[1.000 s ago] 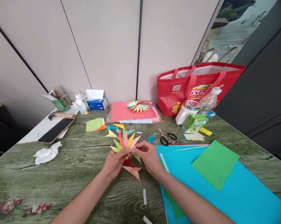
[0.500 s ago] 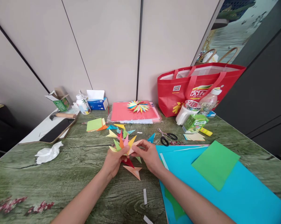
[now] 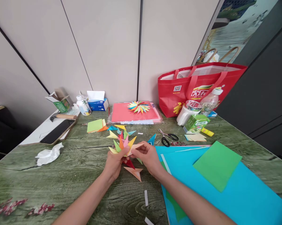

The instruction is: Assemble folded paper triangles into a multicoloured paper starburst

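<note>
My left hand (image 3: 116, 160) is closed on a fan of linked folded paper pieces (image 3: 121, 144) in yellow, green, pink and orange, thumb on top. At the right end of the fan, my right hand (image 3: 147, 156) pinches a pale peach folded piece (image 3: 136, 148) that touches the orange one. Its fingers partly cover that piece. Below the hands, a peach folded piece (image 3: 134, 172) and a red one (image 3: 129, 164) lie on the table. Several loose folded pieces lie just beyond, among them a blue one (image 3: 152, 139) and a cream one (image 3: 112, 134).
A finished paper ring (image 3: 138, 107) rests on a red paper pack (image 3: 122, 113). Scissors (image 3: 165, 137) lie right of centre. Blue sheets (image 3: 230, 200) with a green square (image 3: 218, 165) cover the right side. A red bag (image 3: 176, 100), phone (image 3: 57, 131) and crumpled tissue (image 3: 49, 154) surround the work.
My right hand's fingers have shifted slightly on the pale peach piece, and more of its tip shows. The fan stays in my left hand, nearly still.
</note>
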Motion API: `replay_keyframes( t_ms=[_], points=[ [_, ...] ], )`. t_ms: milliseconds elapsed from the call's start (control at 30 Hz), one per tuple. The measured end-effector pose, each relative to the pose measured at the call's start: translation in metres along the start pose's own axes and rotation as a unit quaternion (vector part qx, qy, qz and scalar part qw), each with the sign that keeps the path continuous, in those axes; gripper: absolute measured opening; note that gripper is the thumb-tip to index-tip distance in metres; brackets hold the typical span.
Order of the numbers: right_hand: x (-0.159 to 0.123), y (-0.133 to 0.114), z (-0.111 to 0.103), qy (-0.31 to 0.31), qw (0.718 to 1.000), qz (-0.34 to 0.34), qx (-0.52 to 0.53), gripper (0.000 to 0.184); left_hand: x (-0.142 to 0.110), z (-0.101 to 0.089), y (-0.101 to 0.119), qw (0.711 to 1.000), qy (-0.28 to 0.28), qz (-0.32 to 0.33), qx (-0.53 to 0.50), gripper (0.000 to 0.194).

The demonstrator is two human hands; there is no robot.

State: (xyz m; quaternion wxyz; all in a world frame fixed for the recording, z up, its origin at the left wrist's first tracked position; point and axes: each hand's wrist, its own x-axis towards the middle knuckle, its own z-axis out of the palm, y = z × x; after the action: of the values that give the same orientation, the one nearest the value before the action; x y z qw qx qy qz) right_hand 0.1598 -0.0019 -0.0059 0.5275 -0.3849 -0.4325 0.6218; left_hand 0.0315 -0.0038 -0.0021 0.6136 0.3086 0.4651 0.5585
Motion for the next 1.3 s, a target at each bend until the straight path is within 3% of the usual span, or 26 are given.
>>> replay_keyframes(
  t_ms=[367, 633, 933, 1167, 1300],
  points=[
    [0.0, 0.002, 0.0, 0.006, 1.0, 0.028, -0.002, 0.026, -0.002, 0.001, -0.002, 0.999, -0.002, 0.009, 0.032, 0.019],
    [0.006, -0.011, -0.007, 0.027, 0.999, 0.017, -0.027, 0.027, -0.001, -0.002, -0.002, 0.995, -0.039, -0.01, 0.088, 0.021],
    [0.008, -0.007, -0.01, 0.002, 0.997, -0.009, -0.071, 0.018, -0.002, 0.001, 0.001, 0.997, -0.045, -0.042, 0.047, 0.022],
    [0.01, -0.012, -0.015, 0.007, 0.999, 0.0, -0.053, 0.019, -0.003, 0.002, 0.005, 0.991, -0.117, -0.069, 0.0, 0.033],
    [0.01, -0.013, -0.015, 0.005, 0.998, 0.005, -0.065, 0.02, -0.003, 0.001, 0.003, 0.993, -0.085, -0.042, 0.073, 0.024]
  ],
)
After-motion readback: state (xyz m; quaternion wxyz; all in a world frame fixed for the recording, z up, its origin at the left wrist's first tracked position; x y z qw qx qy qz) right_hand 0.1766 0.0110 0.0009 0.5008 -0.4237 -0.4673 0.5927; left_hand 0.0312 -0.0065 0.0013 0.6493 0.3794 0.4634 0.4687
